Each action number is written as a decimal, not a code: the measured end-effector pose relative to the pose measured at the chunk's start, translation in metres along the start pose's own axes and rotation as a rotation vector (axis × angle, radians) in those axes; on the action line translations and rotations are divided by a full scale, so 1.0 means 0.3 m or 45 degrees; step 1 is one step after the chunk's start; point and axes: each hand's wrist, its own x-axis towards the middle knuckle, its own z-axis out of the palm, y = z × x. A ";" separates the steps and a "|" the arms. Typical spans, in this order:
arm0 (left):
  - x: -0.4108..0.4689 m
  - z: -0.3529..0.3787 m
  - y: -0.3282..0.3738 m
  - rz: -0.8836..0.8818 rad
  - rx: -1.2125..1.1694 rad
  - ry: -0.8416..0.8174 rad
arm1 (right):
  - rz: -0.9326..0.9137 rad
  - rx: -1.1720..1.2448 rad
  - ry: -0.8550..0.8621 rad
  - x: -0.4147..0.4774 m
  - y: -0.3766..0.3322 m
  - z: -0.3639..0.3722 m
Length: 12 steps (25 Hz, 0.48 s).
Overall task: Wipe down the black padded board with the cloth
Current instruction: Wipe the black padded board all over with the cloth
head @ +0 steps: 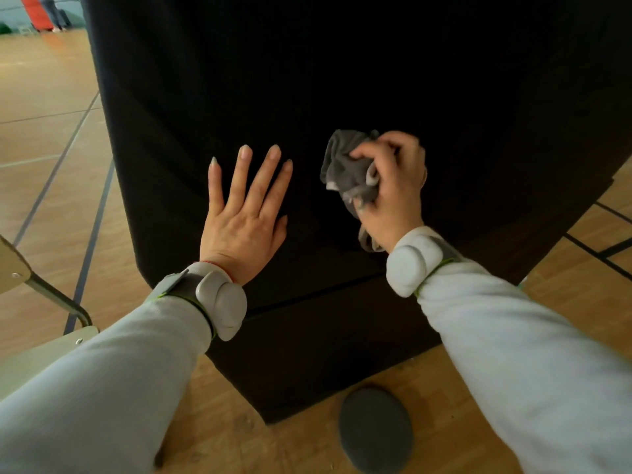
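Observation:
The black padded board (342, 80) stands upright before me and fills most of the view. My left hand (244, 213) lies flat against its surface, fingers spread, holding nothing. To its right, my right hand (393, 186) is closed around a bunched grey cloth (345, 169) and presses it against the board at about the same height. Part of the cloth hangs below my palm. Both wrists carry grey bands over light sleeves.
A wooden gym floor (51, 138) with dark lines surrounds the board. A chair (37, 302) with a metal frame stands at lower left. A dark grey oval object (376, 429) lies on the floor near the board's base. A person's legs (54, 12) show far at upper left.

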 end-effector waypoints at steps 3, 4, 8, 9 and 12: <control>-0.004 0.010 0.003 -0.002 0.015 0.021 | -0.022 -0.041 -0.165 -0.124 0.012 0.057; -0.004 0.013 0.003 -0.002 0.019 0.034 | -0.007 -0.025 -0.190 -0.156 0.015 0.070; 0.004 0.006 0.009 -0.015 -0.006 0.014 | 0.027 -0.013 -0.185 -0.163 0.021 0.080; 0.003 0.002 0.013 -0.020 -0.023 -0.002 | 0.010 -0.035 -0.224 -0.184 0.030 0.079; -0.030 0.003 0.023 0.012 -0.038 -0.047 | 0.034 -0.126 -0.476 -0.302 0.057 0.087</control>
